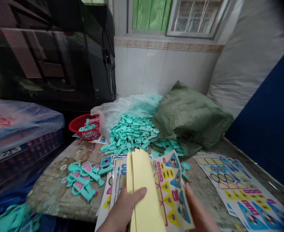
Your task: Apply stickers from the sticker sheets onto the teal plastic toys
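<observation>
Yellow paper sheets [144,190] held in my left hand [121,209]; my right hand [200,209], fingers straight, edges a glossy triangle-printed sheet [172,190], grip unclear; turquoise plastic pieces [129,133] heaped behind.

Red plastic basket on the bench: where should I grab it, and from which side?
Take the red plastic basket by its near rim, coming from above at the front: that rim is exposed, while a clear plastic bag sits close behind it.

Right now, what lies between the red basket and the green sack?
In the head view, a clear plastic bag and a heap of teal plastic pieces lie between the red basket and the green sack.
</observation>
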Action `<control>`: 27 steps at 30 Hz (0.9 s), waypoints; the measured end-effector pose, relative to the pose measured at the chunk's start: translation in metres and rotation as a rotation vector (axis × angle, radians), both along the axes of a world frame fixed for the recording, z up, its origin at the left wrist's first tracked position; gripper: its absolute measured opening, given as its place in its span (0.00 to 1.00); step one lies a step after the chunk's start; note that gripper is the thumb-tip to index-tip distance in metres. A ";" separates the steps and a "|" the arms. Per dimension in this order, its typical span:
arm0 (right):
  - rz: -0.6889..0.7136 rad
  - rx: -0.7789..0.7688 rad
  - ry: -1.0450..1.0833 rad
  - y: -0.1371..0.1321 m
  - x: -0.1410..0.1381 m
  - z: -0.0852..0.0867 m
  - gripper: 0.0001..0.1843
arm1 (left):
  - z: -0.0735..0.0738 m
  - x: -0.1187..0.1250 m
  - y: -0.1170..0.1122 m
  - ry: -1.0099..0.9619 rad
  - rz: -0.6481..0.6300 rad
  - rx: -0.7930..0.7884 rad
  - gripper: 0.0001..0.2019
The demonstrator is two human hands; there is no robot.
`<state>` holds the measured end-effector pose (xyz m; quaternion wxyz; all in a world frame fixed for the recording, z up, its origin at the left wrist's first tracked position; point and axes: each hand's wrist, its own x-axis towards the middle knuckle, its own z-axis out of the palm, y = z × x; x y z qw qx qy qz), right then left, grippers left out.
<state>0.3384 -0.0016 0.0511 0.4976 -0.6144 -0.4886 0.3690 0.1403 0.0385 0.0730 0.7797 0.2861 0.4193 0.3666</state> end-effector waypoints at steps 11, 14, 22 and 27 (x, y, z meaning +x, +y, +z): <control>-0.063 0.078 -0.402 -0.017 -0.001 0.010 0.31 | -0.015 -0.004 0.003 -0.065 -0.020 0.038 0.22; 0.031 0.148 -0.554 -0.008 -0.045 -0.018 0.36 | -0.019 -0.004 0.003 -0.114 0.013 0.045 0.22; 0.061 0.133 -0.497 0.001 -0.064 -0.039 0.33 | -0.029 -0.003 0.001 -0.268 0.005 0.027 0.26; 0.123 -0.013 -0.271 0.004 -0.051 -0.020 0.29 | -0.028 -0.004 0.003 -0.099 0.012 0.000 0.23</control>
